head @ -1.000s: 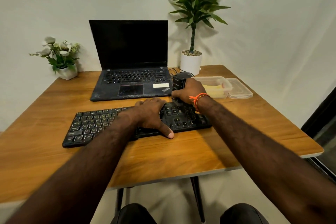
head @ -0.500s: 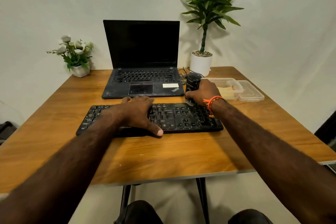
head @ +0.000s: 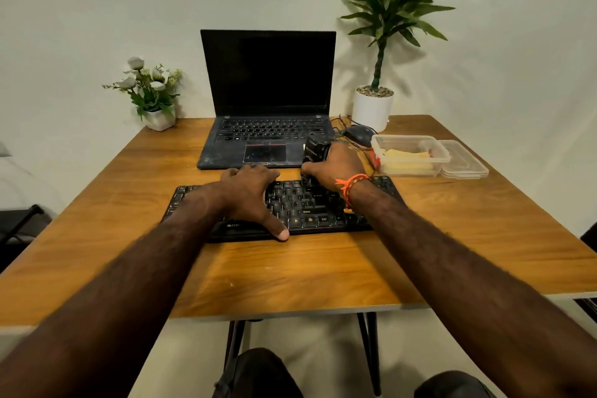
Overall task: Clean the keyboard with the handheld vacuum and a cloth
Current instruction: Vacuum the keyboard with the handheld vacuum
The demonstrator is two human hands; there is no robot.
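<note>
Since half a second ago, the right hand (head: 336, 168), gripping the handheld vacuum (head: 316, 152), stays on the keyboard (head: 310, 207); the left hand (head: 250, 195) still presses it, fingers spread. One laptop (head: 268, 100), two plants.

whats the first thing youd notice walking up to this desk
Two bare arms reach in over the wooden table: the left hand rests spread on the black keyboard, while the right hand grips a black handheld vacuum at its far edge. Behind them stands an open, dusty laptop, screen dark.
</note>
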